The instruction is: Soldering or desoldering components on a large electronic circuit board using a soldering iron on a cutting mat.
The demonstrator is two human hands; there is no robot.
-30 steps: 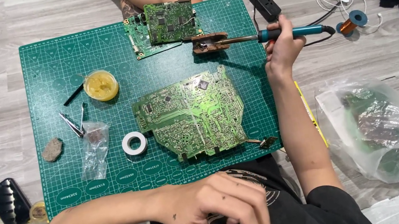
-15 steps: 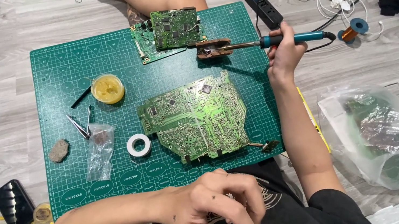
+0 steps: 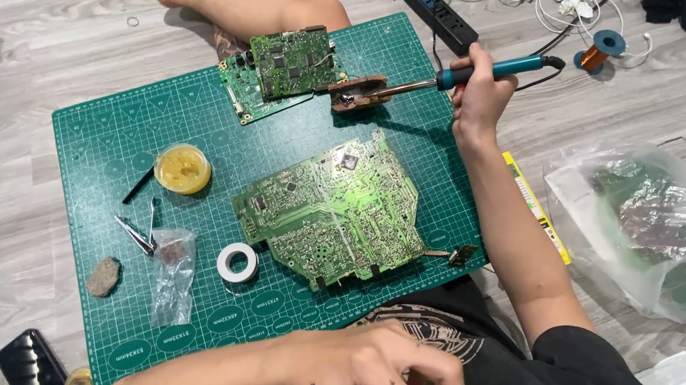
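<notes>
Right hand (image 3: 477,98) at two o'clock, fingers closed around a teal soldering iron (image 3: 445,80), tip on a brown holder (image 3: 358,92). Left hand (image 3: 377,384) at six o'clock, fingers loosely curled, empty. Large circuit board (image 3: 333,213) lies centre on green mat (image 3: 112,111).

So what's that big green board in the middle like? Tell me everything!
The big board is a flat green circuit board with an uneven outline. It lies solder side up on the green cutting mat, tilted a little. Its face is covered in pale tracks, tiny shiny dots and a few small dark chips, with a bright glare near the middle. No hand touches it: the right hand holds a soldering iron above it, and the left hand is down near the lap. A white tape roll sits beside its left edge.
</notes>
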